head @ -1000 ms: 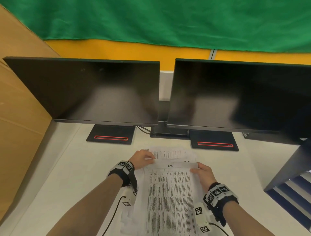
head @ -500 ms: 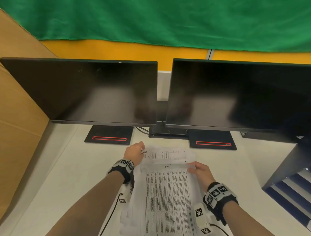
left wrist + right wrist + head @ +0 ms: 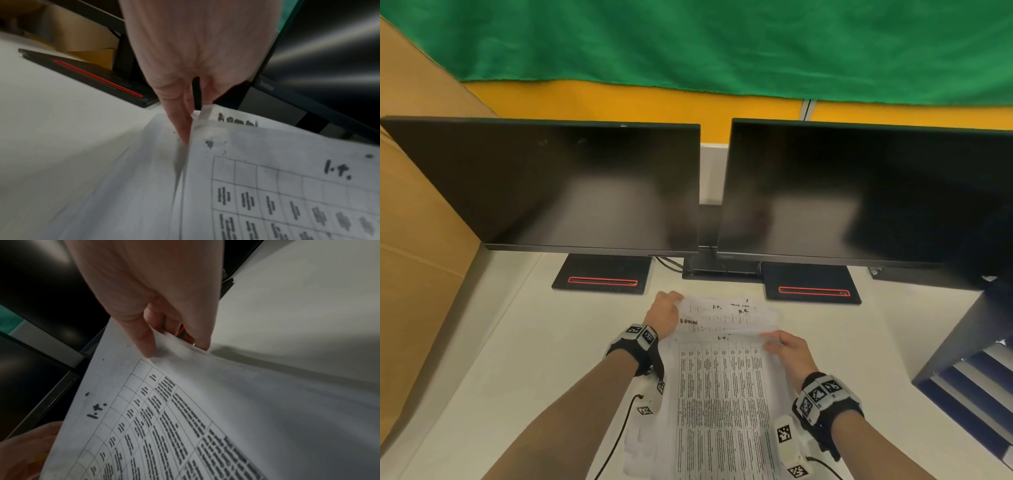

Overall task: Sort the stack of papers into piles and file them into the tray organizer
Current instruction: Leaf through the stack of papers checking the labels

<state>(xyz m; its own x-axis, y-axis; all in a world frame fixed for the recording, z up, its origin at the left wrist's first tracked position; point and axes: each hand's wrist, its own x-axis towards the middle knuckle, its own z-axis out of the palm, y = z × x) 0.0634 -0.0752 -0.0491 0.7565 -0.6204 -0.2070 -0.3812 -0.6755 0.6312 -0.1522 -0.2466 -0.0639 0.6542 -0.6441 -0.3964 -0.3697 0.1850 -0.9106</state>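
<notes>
Stack of papers point(image 3: 719, 404) lies on the white desk point(image 3: 524, 359) before 2 dark monitors, its top sheet's far corners pinched by both grips, left hand point(image 3: 664, 313) and right hand point(image 3: 787, 349), 1 each.

So the stack of papers point(image 3: 722, 404) sits on the near middle of the white desk, white sheets a bit fanned out along the left edge. The top sheet point(image 3: 185, 426) has a printed table full of dense black text, "I.T." handwritten above it, and its far right corner is lifted. More sheets point(image 3: 726, 315) peek out at the far end with handwritten labels. The dark tray organizer point(image 3: 972, 370) stands off to the right.
</notes>
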